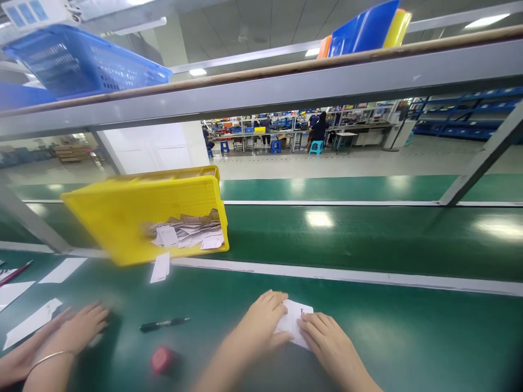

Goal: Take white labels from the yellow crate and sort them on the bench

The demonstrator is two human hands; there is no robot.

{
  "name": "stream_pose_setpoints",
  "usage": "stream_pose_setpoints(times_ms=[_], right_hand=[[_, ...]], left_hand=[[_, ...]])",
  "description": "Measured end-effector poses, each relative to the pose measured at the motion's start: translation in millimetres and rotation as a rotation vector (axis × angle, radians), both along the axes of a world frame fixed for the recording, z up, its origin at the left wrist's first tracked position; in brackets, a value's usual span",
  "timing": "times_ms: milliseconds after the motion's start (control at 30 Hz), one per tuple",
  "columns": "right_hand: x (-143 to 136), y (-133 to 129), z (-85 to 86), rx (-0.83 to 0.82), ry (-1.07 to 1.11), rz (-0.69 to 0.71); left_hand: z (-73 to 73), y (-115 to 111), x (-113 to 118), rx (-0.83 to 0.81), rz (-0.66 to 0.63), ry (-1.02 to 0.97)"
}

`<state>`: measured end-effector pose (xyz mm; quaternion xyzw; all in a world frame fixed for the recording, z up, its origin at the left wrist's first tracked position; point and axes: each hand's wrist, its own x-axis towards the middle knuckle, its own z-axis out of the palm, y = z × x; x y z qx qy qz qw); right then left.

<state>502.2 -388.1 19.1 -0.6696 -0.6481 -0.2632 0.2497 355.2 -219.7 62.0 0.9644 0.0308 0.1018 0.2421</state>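
A small white paper slip with dark print near its upper right corner lies low over the green tabletop. Its left side is under the fingers of my left hand, thumb pointing across its lower edge. On the right side, my right hand has its fingers bent over the slip. Both hands grip the paper and partly cover it. To the left of my hands lie a dark pen and a blurred red round object whose kind I cannot make out.
A co-worker's hands with a bracelet rest at left near white papers. A tilted yellow bin holds many paper slips; another slip lies before it. Overhead, a shelf carries a blue basket.
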Motion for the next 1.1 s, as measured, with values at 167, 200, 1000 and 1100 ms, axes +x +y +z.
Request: stream_pose_setpoints(times_ms=[167,200,1000,1100], right_hand=[[1.5,2.3,-10.7,0.05,-0.024,-0.026],[2.9,2.2,-14.5,0.042,-0.022,-0.032],[17.9,30.7,46.0,-0.139,-0.044,0.139],[11.5,91.1,84.0,-0.241,0.029,0.152]], left_hand=[[-41.7,-24.2,-9.3,0.141,0.078,-0.096],[-54.9,-25.0,-8.6,0.178,0.076,-0.119],[-114.6,-33.6,28.6,0.385,0.133,-0.069],[-86.1,-40.3,34.8,0.446,0.243,-0.075]])
